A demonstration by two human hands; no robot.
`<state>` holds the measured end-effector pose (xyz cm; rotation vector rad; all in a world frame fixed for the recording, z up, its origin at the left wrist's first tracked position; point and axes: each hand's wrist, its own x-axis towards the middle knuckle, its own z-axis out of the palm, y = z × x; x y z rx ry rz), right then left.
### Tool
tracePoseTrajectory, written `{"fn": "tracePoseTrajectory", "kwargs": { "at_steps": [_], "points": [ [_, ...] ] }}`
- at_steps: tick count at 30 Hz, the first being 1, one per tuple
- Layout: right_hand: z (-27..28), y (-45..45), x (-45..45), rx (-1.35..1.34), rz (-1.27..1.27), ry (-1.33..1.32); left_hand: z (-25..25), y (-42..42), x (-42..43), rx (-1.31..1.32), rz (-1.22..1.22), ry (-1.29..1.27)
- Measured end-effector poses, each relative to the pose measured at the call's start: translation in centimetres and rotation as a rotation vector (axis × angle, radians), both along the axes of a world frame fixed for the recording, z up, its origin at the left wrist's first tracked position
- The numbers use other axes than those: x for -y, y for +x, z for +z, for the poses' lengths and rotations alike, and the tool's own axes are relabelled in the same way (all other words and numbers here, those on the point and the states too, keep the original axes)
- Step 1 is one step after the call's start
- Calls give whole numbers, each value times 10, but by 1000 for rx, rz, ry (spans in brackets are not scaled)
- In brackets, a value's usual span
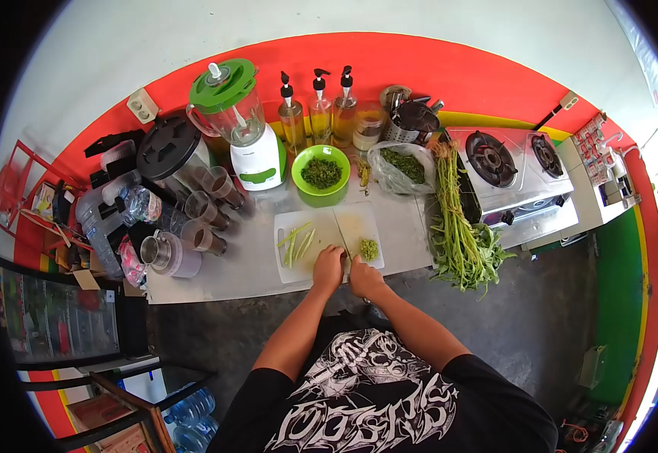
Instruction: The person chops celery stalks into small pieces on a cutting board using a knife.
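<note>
A white cutting board (287, 269) lies near the front edge of the metal counter. My right hand (364, 277) is closed round the handle of a knife (342, 232), whose blade points away from me across the board. Close beside the blade, on its left, my left hand (329, 266) has its fingers curled down on the board; whatever they hold is hidden. Several pale green stalks (293, 245) lie to the left of that hand. Right of the knife sits a small pile of chopped green pieces (369, 250).
Behind the board stand a green bowl of chopped greens (321, 175), a blender (250, 143) and pump bottles (319, 113). A plastic bag of greens (402, 167), a bundle of long leafy stems (454, 219) and a gas stove (510, 170) are on the right. Cups (204, 238) line the left.
</note>
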<state>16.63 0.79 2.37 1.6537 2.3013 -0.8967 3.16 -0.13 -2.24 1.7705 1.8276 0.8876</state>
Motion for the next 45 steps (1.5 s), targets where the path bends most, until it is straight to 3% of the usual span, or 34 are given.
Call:
{"fn": "tracePoseTrajectory", "kwargs": {
  "at_steps": [10, 15, 34, 45],
  "points": [
    [-1, -1, -2, 16, -25, -31, -1, 3, 5, -53, -12, 23],
    [8, -3, 10, 56, -31, -66, -3, 11, 7, -142, 94, 30],
    [10, -4, 11, 55, -39, -76, -2, -1, 16, -53, 48, 85],
    [2, -11, 6, 59, -20, -13, 6, -4, 3, 34, 86, -50]
  ]
}}
